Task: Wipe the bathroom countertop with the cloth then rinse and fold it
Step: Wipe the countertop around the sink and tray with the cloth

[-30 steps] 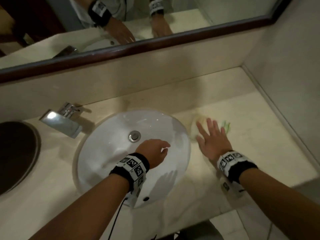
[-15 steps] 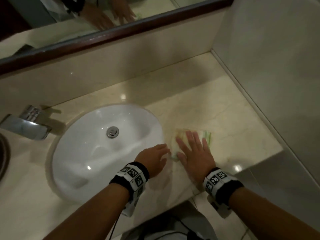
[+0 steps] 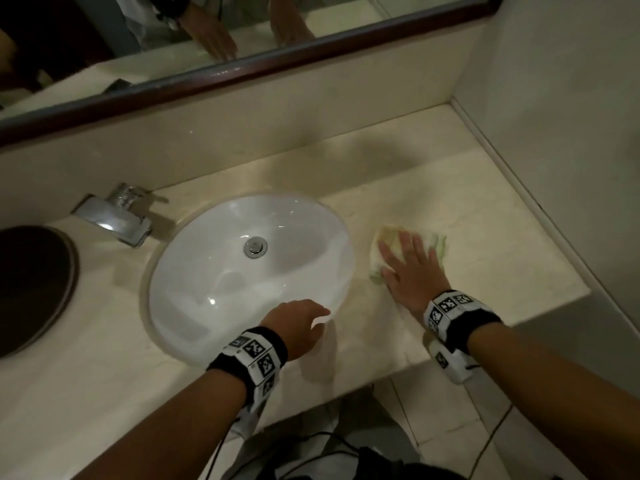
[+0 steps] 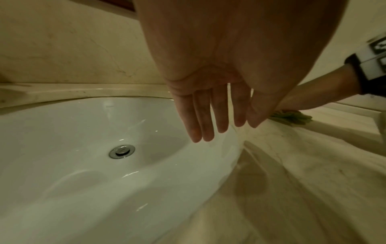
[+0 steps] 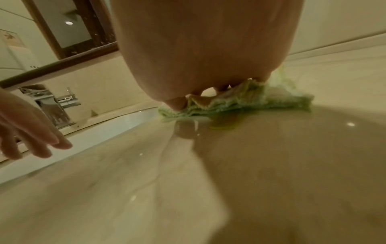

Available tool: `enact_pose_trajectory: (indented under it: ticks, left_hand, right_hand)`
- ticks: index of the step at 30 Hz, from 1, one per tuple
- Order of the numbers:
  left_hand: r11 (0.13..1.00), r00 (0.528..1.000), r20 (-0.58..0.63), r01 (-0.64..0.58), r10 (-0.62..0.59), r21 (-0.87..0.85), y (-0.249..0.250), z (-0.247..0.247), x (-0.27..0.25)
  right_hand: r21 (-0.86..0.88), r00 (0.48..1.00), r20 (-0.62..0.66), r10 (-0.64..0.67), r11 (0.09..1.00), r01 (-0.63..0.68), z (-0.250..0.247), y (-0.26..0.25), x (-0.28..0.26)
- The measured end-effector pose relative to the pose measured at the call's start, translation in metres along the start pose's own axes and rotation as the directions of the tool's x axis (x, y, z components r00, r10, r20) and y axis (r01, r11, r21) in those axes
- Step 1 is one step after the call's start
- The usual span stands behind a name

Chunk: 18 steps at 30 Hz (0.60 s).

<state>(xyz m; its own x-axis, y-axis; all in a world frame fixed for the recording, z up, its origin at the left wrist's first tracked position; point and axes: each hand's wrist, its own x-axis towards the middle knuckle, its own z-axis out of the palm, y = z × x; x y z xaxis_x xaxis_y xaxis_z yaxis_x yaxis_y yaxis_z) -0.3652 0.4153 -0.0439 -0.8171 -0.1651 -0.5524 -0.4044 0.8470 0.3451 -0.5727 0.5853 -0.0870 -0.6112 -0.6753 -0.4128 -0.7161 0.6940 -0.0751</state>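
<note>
Wet marble worktop (image 3: 460,216) under a bunched cloth (image 3: 388,239), pressed flat just right of the sink (image 3: 249,268) by the spread right hand (image 3: 410,271), left hand (image 3: 294,323) idle and relaxed: likely to skid or smear.

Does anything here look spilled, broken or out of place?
Nothing looks broken. The right hand presses a bunched yellow-green cloth flat on the beige marble countertop, with a small wet-looking yellowish patch beside it. The left hand hovers over the white oval basin.
</note>
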Motion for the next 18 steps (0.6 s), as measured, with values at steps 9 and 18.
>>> enact_pose_trajectory:
  ticks: [9, 18]
  left_hand:
    - [0.991, 0.993, -0.114, -0.009, -0.006, -0.13, -0.11, 0.006, -0.096]
    - [0.92, 0.946, -0.235, 0.124, -0.223, -0.37, -0.233, 0.036, -0.203]
  right_hand:
    - [0.022, 1.0, -0.022, 0.004, 1.0, -0.004, 0.06, -0.093, -0.098]
    - [-0.015, 0.98, -0.103, -0.17, 0.985, 0.169, 0.099, -0.241, -0.144]
